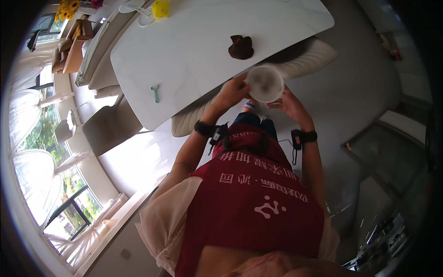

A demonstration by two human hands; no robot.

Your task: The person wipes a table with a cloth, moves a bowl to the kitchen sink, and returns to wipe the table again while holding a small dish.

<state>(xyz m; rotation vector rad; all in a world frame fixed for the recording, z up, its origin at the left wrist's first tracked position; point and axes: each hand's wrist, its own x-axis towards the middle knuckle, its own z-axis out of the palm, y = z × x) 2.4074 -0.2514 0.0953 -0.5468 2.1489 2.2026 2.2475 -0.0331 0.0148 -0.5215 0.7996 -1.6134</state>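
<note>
Between my two hands is a round white bowl-like container (265, 84), raised off the floor just past the table's near edge. My left hand (236, 89) grips its left side. On the lower right, the fingers of my right hand (289, 105) hold its rim. The inside looks greyish with a darker blurred patch, too unclear to name. On the white marble-patterned table (193, 59) beyond it sits a crumpled dark brown cloth-like item (241, 47). A green-handled peeler (155, 93) lies farther left on the tabletop.
A cream padded bench (304, 60) runs along the table's near side. At the far end are a yellow item (160, 9) and clear dishes (146, 20). A grey-brown chair (112, 124) stands by the left end. Black appliances (384, 239) lie to the lower right.
</note>
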